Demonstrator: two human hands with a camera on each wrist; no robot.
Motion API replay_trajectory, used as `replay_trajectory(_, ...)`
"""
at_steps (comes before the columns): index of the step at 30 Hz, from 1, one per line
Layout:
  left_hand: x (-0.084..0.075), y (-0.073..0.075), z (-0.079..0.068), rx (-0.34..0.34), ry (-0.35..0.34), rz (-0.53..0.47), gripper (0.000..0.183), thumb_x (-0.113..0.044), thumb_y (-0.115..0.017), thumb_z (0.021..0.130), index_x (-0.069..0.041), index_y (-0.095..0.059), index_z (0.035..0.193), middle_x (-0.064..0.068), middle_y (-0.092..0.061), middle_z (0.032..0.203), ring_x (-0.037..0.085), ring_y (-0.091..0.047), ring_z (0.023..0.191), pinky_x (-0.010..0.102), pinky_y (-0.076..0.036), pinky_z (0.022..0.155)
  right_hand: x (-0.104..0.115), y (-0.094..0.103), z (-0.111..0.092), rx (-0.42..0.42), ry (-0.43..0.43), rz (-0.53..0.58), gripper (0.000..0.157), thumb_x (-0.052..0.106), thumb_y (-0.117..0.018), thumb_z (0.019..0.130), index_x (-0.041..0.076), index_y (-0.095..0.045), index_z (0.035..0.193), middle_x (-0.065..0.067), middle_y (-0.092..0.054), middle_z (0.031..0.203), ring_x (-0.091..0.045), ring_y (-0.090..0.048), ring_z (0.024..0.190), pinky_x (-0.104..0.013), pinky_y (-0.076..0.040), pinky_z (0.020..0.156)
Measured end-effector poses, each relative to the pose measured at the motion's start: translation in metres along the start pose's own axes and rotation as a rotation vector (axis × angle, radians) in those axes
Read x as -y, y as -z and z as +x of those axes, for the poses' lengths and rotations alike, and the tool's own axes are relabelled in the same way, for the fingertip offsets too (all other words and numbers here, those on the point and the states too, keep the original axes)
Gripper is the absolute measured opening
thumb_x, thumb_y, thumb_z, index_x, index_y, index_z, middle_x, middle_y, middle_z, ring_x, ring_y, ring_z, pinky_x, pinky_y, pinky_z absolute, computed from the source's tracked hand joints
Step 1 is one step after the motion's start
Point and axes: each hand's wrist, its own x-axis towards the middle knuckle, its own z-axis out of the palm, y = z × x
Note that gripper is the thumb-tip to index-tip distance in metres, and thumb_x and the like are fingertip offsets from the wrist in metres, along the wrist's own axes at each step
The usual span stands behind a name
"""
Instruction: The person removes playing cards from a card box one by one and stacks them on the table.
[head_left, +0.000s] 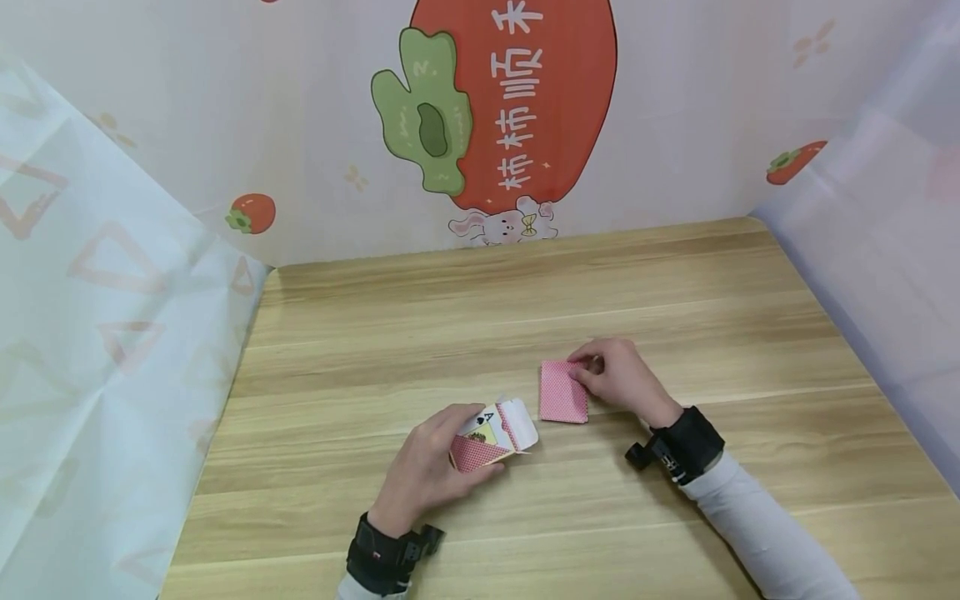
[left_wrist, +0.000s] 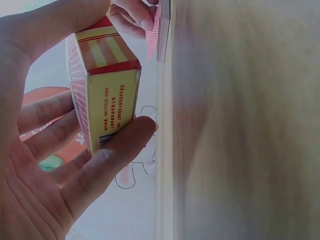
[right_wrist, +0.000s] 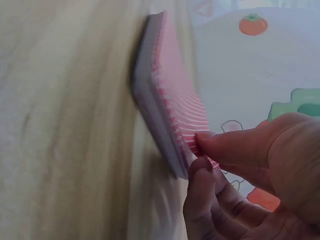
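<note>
My left hand (head_left: 423,467) grips a playing card box (head_left: 480,454), thumb on one side and fingers on the other. The box has a red patterned front with an ace showing in its window, and its white end flap (head_left: 519,423) stands out towards the right. Printed lettering and a barcode show on its yellow end in the left wrist view. To the right, a deck of cards (head_left: 562,396) lies with its red patterned backs up. My right hand (head_left: 618,379) pinches the deck's far right corner between thumb and fingertips, with the corner slightly bent in the right wrist view.
Both hands work over a wood-grain table (head_left: 360,333). A white cloth backdrop (head_left: 322,150) with persimmon prints rises at its far edge, and pale cloths hang along the left and right sides. Black camera straps (head_left: 686,446) sit on both wrists.
</note>
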Motion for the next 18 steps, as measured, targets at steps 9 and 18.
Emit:
replay_trajectory(9, 0.0016, -0.001, 0.0003, -0.01, -0.042, -0.015, 0.073, -0.045, -0.09, 0.072, -0.01, -0.064, 0.131, 0.0, -0.072, 0.119, 0.009, -0.067, 0.098, 0.031, -0.06, 0.082, 0.0011, -0.0038, 0.0005, -0.039, 0.054, -0.061, 0.017, 0.012, -0.078, 0.089, 0.004, -0.081, 0.104, -0.004, -0.068, 0.088, -0.014, -0.058, 0.073, -0.029, -0.048, 0.063)
replay_trajectory(18, 0.0003, -0.0012, 0.0007, 0.001, -0.02, -0.014, 0.072, -0.045, -0.09, 0.073, -0.011, -0.065, 0.131, -0.003, -0.071, 0.118, 0.005, -0.066, 0.097, 0.028, -0.059, 0.081, 0.0018, -0.0035, -0.0008, -0.026, 0.026, -0.05, 0.019, 0.013, -0.077, 0.09, 0.004, -0.081, 0.106, -0.007, -0.067, 0.093, -0.015, -0.059, 0.075, -0.03, -0.049, 0.064)
